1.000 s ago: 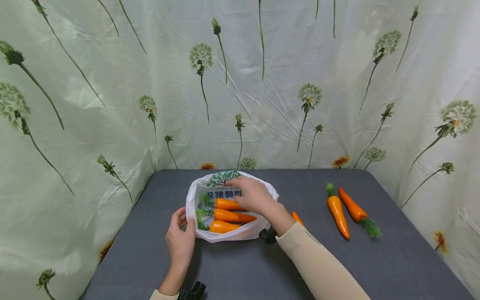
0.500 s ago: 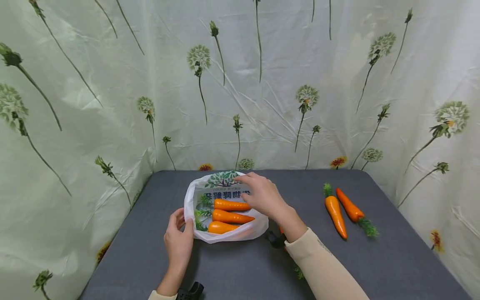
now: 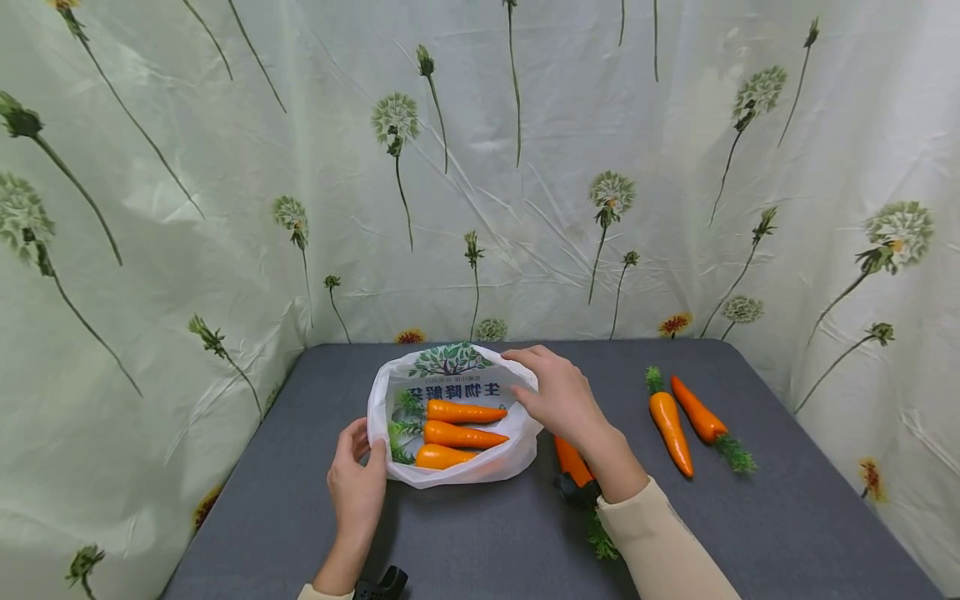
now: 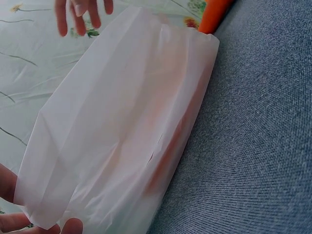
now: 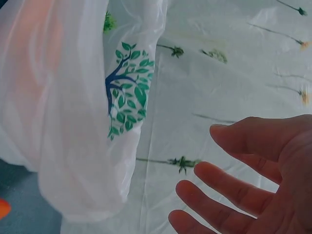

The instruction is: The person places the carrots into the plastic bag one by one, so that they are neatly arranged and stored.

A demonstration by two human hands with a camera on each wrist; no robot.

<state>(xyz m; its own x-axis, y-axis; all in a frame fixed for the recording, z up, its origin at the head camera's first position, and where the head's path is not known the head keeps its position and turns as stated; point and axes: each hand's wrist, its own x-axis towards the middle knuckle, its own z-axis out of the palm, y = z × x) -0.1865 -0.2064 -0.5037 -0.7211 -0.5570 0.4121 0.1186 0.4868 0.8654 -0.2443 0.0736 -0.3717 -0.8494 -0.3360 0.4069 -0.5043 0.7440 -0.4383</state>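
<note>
A white plastic bag (image 3: 517, 457), printed with a green-leaved tree, lies with its mouth facing me. Inside it are three orange carrots (image 3: 465, 434) with green tops toward the left. My left hand (image 3: 360, 479) pinches the bag's left rim between thumb and fingers; in the left wrist view those fingers (image 4: 13, 222) hold the plastic from both sides. My right hand (image 3: 562, 396) is at the bag's right rim, fingers spread and holding nothing. The right wrist view shows a gap between this hand (image 5: 297, 165) and the bag (image 5: 78, 122).
One carrot (image 3: 572, 460) lies right of the bag, partly hidden under my right wrist. Farther right on the dark grey table (image 3: 480, 550) are two more, a lighter carrot (image 3: 672, 433) and a redder carrot (image 3: 701, 410). A dandelion-printed curtain (image 3: 525, 208) stands behind the table.
My right hand has drawn back rightward out of the bag's mouth to its right rim, uncovering the carrots and print. My left hand keeps its grip on the rim.
</note>
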